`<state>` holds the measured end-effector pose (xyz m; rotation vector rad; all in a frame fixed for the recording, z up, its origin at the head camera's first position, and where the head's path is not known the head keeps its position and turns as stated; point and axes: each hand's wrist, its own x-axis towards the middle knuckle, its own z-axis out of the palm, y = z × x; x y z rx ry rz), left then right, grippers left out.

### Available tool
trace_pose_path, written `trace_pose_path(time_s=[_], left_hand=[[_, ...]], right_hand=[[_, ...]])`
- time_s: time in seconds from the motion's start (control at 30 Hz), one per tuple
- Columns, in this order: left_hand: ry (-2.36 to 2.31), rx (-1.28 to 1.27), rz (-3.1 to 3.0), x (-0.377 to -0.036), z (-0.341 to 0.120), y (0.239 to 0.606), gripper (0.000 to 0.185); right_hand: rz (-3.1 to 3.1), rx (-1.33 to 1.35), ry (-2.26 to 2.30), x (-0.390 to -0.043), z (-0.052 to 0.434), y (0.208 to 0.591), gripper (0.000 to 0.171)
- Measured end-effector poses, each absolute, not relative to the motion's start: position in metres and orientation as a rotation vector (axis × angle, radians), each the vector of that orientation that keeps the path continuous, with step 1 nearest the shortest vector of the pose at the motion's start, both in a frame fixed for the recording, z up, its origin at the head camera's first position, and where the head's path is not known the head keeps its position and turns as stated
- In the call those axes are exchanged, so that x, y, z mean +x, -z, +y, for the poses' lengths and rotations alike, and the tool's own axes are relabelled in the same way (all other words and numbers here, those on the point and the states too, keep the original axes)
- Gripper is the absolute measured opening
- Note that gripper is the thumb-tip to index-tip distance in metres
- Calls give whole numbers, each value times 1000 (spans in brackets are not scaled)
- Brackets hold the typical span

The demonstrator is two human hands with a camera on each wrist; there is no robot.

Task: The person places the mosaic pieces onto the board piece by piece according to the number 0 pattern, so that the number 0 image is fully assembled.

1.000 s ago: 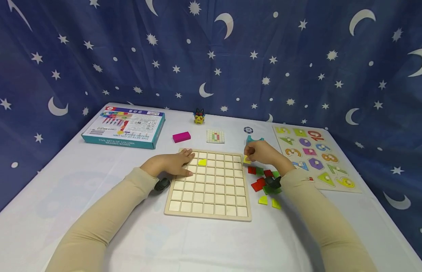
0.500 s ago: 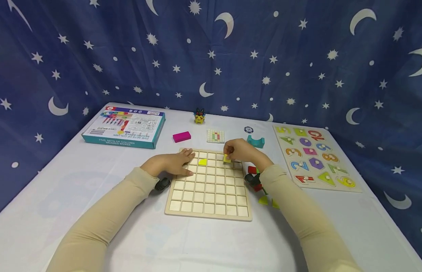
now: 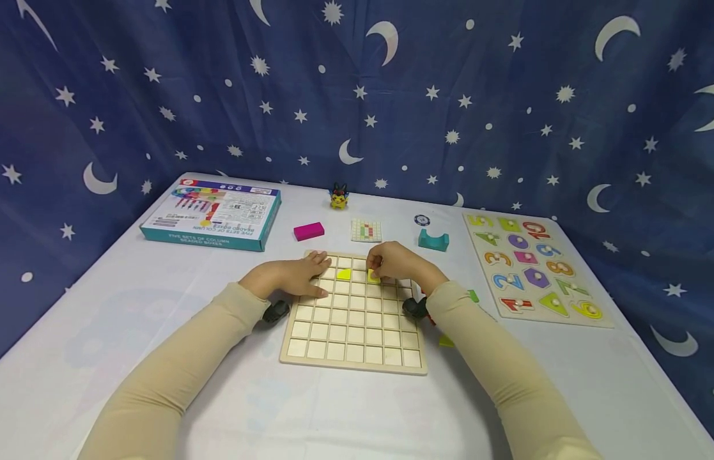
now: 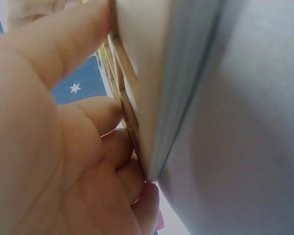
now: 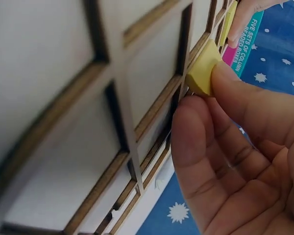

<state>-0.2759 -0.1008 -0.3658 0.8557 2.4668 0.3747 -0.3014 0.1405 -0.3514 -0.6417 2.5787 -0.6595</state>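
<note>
A wooden grid board [image 3: 351,319] lies flat on the white table. One yellow tile [image 3: 344,274] sits in a cell of its second row. My left hand [image 3: 296,278] rests flat on the board's far left corner, fingers stretched out; in the left wrist view the left hand [image 4: 63,147] lies against the board's edge [image 4: 152,58]. My right hand [image 3: 375,267] pinches a second yellow tile [image 3: 372,276] low over the second row, two cells right of the first. In the right wrist view, thumb and finger hold that yellow tile [image 5: 203,68] against the grid board [image 5: 63,98].
Loose green [image 3: 473,295] and yellow [image 3: 446,341] tiles lie right of the board, partly behind my right forearm. A number puzzle [image 3: 532,265] lies at the right. Farther back are a teal box [image 3: 213,214], pink block [image 3: 308,230], pattern card [image 3: 365,230], teal arch [image 3: 433,239] and figurine [image 3: 338,197].
My right hand carried a yellow tile left from the pile beside the board, across the top rows, and lowered it toward the second row. The left hand stayed put.
</note>
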Motion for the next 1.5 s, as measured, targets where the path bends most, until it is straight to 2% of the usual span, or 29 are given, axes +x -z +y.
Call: trace_pose_path(time_s=[0.6,1.13,1.5], left_hand=[[-367,831,2459,-277,-99,365,81],[-364,818,2463,-277,-98,365,79],[-367,824,2455,-276,-99,364,79]], right_hand=[[2658,-663,550,-303,152,345,14],[2677,-627,520,-291,197,332,12],[2692,-556,513,-284,235,345,14]])
